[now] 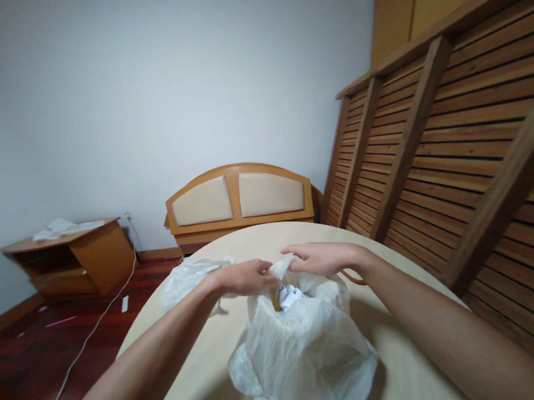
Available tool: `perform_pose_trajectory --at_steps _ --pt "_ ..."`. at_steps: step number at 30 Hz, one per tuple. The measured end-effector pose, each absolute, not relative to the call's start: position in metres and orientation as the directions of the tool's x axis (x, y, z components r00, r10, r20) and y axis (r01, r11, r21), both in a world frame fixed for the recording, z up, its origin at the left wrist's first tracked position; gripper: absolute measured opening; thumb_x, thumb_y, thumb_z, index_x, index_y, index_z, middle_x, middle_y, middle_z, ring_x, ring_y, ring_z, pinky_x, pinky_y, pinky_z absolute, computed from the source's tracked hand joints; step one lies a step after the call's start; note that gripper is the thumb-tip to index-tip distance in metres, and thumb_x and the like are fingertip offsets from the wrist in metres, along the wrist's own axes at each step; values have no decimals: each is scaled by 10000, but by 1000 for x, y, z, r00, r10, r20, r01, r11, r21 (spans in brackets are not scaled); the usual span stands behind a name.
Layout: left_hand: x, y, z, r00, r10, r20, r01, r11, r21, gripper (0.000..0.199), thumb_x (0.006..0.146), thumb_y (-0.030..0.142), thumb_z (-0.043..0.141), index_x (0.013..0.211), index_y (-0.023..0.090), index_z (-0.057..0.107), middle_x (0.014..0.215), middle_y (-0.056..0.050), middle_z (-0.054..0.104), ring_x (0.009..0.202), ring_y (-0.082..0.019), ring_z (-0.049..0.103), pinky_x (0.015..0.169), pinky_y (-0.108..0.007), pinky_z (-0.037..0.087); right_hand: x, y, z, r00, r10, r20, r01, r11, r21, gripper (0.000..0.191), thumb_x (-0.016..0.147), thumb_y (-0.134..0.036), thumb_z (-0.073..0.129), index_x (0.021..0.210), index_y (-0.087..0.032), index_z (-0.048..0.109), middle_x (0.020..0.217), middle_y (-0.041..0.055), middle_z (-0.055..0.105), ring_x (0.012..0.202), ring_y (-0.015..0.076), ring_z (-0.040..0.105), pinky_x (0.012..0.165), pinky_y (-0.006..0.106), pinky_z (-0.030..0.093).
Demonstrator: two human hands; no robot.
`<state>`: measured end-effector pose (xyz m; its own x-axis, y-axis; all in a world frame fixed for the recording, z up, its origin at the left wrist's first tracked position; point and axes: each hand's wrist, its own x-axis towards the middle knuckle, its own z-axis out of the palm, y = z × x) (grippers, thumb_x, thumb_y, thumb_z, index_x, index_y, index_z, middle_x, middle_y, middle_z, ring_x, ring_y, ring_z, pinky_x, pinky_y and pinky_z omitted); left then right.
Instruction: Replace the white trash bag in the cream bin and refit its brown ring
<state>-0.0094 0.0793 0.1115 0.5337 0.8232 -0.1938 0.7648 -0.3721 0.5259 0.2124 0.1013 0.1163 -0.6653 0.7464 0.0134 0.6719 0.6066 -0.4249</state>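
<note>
A whitish translucent plastic bag (307, 358) stands on the round pale table (397, 366), its mouth open and its edge folded outward and down. Crumpled white paper (289, 296) shows inside, beside something yellowish. My left hand (250, 277) pinches the far edge of the bag from the left. From the right, my right hand (321, 258) grips the same edge between thumb and fingers, with a stretch of plastic raised between the two. Behind my left wrist lies a second crumpled plastic bag (191, 279). A brown curved strip (353, 278) pokes out under my right wrist.
Beyond the table stands a headboard (234, 194) with cream panels. A slatted wooden frame (435, 132) leans along the right. On the left, a low wooden cabinet (102, 261) holds papers, and a white cable (91, 338) crosses the dark red floor.
</note>
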Motion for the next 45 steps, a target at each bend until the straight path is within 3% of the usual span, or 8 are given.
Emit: perform_pose_trajectory --at_steps 4,12,18,21,31,37,41,45 --pt "-16 74 103 497 865 -72 626 -300 720 596 802 390 591 1322 99 569 1029 -125 734 792 -188 624 643 -242 432 227 88 107 -552 831 60 630 464 -623 722 939 -542 561 1522 -148 403 1459 175 554 1244 289 611 1048 394 482" --pt "-25 67 105 541 816 -205 642 -243 728 313 775 336 562 967 157 732 831 -23 708 715 -156 594 632 -235 399 233 78 100 -725 688 -17 492 501 -712 650 994 -650 343 1191 -158 719 1229 99 724 1150 279 657 1075 429 463" --pt "-24 64 105 535 836 -121 475 -179 862 577 798 492 677 1293 205 606 1350 -111 633 1145 -224 618 889 -284 469 240 79 97 -573 819 30 564 420 -711 759 960 -706 369 1468 -159 502 1583 118 408 1472 283 361 1242 457 228" --pt "-15 73 107 459 888 -32 423 -187 887 641 824 502 649 1363 172 543 1331 -146 643 1106 -229 637 827 -294 486 235 78 99 -501 858 114 550 418 -723 663 991 -634 383 1456 -179 511 1576 125 422 1444 284 406 1203 475 306" --pt "6 93 108 487 873 -38 758 -401 515 383 710 232 619 1065 141 729 961 -81 771 801 -210 690 632 -245 460 216 92 95 -520 850 86 656 461 -598 543 851 -235 661 1372 -108 574 1235 169 709 1075 278 697 932 362 533" --pt "5 91 112 412 911 8 846 -385 367 347 700 174 589 1002 129 754 960 -115 776 796 -224 692 637 -253 443 218 88 101 -415 853 315 578 515 -633 446 900 -388 649 1280 -155 633 1279 157 680 1102 262 675 946 390 531" --pt "-5 95 106 330 943 52 878 -326 351 296 699 151 568 925 121 756 882 -123 772 765 -233 686 649 -270 448 223 58 109 -553 645 527 450 764 -463 354 995 -455 500 1147 -205 698 1217 103 707 1180 248 623 1054 431 461" --pt "-17 97 101 266 959 94 884 -282 372 397 708 125 578 1081 118 714 1024 -142 767 876 -243 704 738 -272 482 229 35 86 -760 423 494 355 906 -229 448 985 -412 540 1397 -234 542 1420 100 599 1361 247 495 1178 483 346"
